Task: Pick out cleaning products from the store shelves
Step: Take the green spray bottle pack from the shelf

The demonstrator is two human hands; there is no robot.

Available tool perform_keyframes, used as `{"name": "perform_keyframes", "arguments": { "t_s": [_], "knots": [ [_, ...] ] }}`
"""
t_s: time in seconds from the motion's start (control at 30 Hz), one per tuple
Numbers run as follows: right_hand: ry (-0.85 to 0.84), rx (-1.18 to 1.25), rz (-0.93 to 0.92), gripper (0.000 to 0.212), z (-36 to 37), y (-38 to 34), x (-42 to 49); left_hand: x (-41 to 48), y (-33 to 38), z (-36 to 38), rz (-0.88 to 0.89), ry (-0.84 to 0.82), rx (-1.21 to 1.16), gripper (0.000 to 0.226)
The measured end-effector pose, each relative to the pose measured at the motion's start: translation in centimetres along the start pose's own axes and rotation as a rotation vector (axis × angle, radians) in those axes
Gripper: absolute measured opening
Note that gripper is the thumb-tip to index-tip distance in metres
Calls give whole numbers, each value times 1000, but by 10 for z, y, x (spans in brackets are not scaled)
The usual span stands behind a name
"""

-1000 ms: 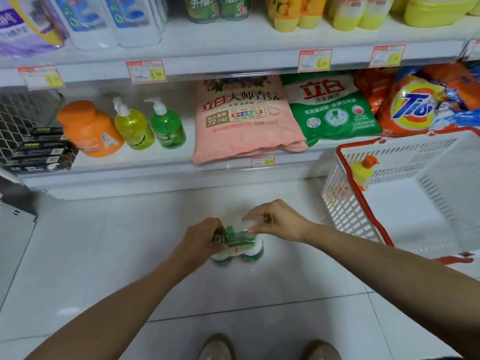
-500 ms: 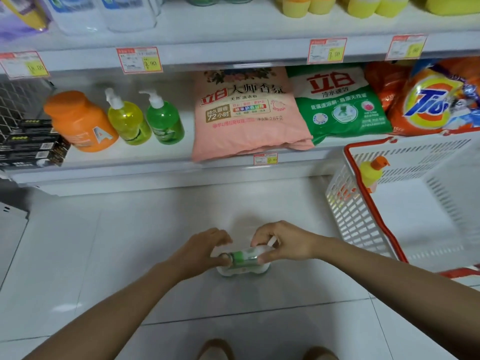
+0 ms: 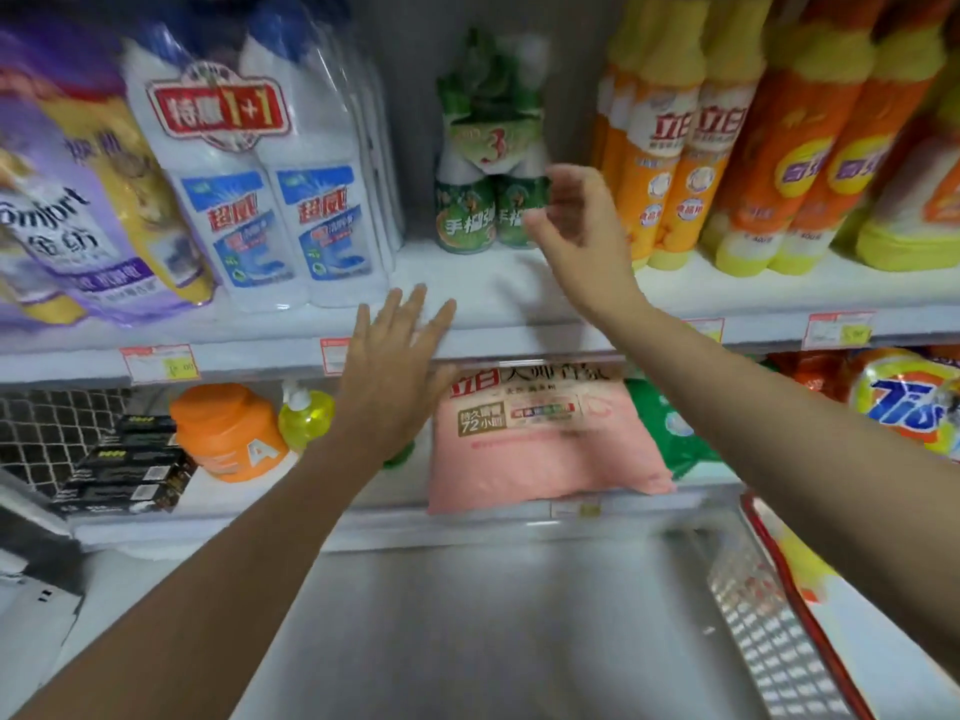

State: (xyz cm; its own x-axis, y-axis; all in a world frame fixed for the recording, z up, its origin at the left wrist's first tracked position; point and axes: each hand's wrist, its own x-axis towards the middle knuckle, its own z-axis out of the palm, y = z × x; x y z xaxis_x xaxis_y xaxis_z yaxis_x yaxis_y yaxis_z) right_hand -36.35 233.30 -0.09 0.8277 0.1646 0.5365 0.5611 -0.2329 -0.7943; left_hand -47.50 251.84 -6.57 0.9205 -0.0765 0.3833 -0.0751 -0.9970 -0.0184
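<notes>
green pack (image 3: pixel 491 200) stands upright on the shelf (image 3: pixel 519 304), just left of the right hand (image 3: pixel 576 236), which i read as loosely curled, empty, probably not touching. left hand (image 3: pixel 395 376) is flat, empty, lower and farther.

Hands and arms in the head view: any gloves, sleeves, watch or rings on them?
Nothing worn shows. The left hand and right hand are bare: no gloves, rings or watch visible. The left forearm and right forearm are uncovered to the frame edge, no sleeve in view.
</notes>
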Motion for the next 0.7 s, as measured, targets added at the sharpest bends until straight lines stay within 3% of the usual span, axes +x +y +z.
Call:
{"name": "perform_keyframes", "arguments": {
  "t_s": [0.13,0.27,0.4,0.7],
  "knots": [
    [-68,-55,249,70,20,26,62,2,-5,16,23,-59,123,75],
    [-35,-10,327,79,29,44,87,3,-7,21,30,-30,106,78],
    [-2,-252,295,80,32,55,88,5,-4,24,5,-26,104,77],
    [71,-137,78,66,26,27,24,7,-2,6,-28,-114,31,74]
  ]
}}
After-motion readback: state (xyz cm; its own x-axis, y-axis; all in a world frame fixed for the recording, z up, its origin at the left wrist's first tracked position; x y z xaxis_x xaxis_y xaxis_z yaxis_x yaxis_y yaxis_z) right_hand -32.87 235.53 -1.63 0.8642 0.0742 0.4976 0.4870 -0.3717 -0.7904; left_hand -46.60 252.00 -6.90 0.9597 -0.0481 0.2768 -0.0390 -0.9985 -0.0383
